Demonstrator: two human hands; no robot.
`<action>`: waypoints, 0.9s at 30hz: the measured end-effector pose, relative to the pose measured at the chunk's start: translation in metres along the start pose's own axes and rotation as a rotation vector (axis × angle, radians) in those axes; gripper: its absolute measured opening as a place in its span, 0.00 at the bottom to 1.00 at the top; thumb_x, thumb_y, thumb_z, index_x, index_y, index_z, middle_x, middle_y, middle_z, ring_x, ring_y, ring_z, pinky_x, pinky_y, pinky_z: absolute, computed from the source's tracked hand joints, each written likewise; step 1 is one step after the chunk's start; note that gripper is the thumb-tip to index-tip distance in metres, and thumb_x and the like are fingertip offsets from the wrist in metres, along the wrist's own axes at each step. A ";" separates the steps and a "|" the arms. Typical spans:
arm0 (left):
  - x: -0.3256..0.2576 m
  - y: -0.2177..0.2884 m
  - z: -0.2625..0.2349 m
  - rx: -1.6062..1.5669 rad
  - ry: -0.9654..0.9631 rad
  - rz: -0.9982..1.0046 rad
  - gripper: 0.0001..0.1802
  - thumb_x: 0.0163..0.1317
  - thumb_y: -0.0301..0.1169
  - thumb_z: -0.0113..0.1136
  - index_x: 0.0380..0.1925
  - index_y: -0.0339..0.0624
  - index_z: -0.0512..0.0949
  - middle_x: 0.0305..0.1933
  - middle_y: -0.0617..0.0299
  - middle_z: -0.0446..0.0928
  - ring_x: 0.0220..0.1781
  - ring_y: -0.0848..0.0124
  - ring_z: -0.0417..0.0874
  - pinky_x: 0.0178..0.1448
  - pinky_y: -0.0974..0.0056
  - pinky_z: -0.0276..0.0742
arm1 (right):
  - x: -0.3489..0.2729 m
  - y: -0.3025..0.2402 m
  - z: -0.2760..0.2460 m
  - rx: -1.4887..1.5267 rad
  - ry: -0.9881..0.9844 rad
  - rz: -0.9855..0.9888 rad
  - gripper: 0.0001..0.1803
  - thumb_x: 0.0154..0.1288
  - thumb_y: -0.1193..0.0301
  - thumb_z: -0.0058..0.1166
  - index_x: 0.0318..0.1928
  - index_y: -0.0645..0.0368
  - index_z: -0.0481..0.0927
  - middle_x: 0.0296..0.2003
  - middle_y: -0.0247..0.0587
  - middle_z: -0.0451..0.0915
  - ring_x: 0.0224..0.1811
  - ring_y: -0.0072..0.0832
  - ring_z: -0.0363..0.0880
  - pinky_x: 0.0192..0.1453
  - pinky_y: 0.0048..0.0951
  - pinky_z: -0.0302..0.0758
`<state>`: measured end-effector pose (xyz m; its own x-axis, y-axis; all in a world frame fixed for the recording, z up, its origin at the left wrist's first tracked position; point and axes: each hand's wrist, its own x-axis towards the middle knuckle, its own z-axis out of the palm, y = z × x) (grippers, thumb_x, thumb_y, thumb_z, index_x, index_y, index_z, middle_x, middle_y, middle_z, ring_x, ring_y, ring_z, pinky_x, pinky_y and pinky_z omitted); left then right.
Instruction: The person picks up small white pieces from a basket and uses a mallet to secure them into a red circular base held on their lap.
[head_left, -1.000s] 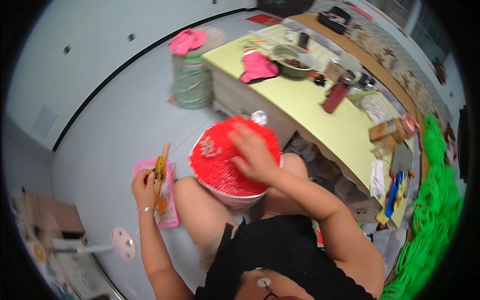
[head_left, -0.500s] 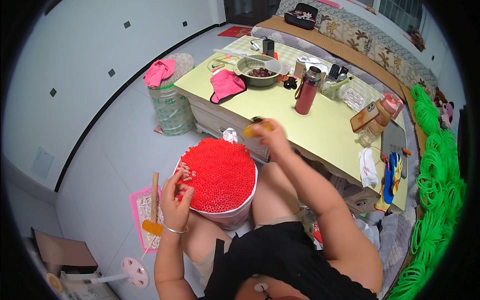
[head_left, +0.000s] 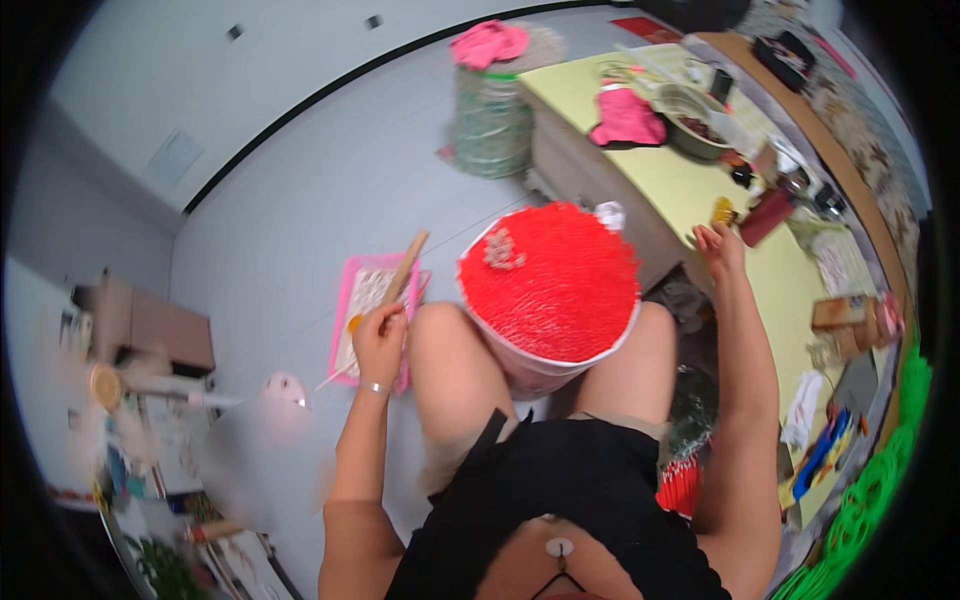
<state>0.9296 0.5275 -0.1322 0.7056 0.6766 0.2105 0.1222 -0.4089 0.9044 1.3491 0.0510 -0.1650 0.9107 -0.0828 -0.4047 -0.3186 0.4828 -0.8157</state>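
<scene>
One white bowl (head_left: 540, 365) brims with red beads (head_left: 550, 280).

Bright even light, soft shadows; fisheye-bent edges, blurred lower left.

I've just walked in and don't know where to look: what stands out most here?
A tub heaped with bright red beads sits between the seated person's knees, mid-picture. The left hand holds a wooden stick over a pink tray on the floor. The right hand reaches to the yellow-green table, by a small yellow thing.
</scene>
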 end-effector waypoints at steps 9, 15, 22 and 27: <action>0.079 -0.149 -0.006 0.817 -0.045 -0.145 0.21 0.58 0.35 0.59 0.48 0.32 0.78 0.45 0.40 0.81 0.45 0.46 0.83 0.51 0.52 0.78 | -0.114 0.087 0.071 -0.886 -0.376 -0.472 0.21 0.64 0.72 0.57 0.57 0.64 0.75 0.45 0.44 0.82 0.48 0.30 0.80 0.52 0.30 0.76; 0.089 -0.207 0.018 0.852 -0.117 -0.238 0.17 0.60 0.32 0.54 0.49 0.41 0.75 0.40 0.41 0.80 0.45 0.43 0.81 0.51 0.45 0.77 | -0.165 0.087 0.117 -1.307 -0.476 -0.901 0.23 0.61 0.70 0.59 0.56 0.64 0.75 0.48 0.54 0.79 0.50 0.47 0.78 0.57 0.39 0.73; 0.086 -0.209 0.007 0.706 0.010 -0.085 0.22 0.53 0.28 0.63 0.51 0.44 0.76 0.40 0.44 0.81 0.42 0.45 0.81 0.49 0.46 0.76 | -0.185 0.099 0.099 -1.335 -0.497 -0.988 0.23 0.66 0.65 0.54 0.57 0.65 0.74 0.58 0.51 0.73 0.56 0.50 0.71 0.63 0.41 0.67; 0.084 -0.172 -0.014 0.426 0.080 -0.012 0.26 0.52 0.16 0.58 0.53 0.44 0.75 0.43 0.45 0.77 0.47 0.45 0.78 0.51 0.48 0.75 | -0.229 0.106 0.088 -1.307 -0.444 -1.042 0.23 0.64 0.66 0.55 0.57 0.66 0.75 0.57 0.53 0.73 0.55 0.50 0.70 0.61 0.42 0.68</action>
<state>0.9584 0.6634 -0.2651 0.6477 0.7217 0.2442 0.4191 -0.6052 0.6768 1.1303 0.1982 -0.1225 0.7816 0.4604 0.4209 0.6233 -0.6018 -0.4993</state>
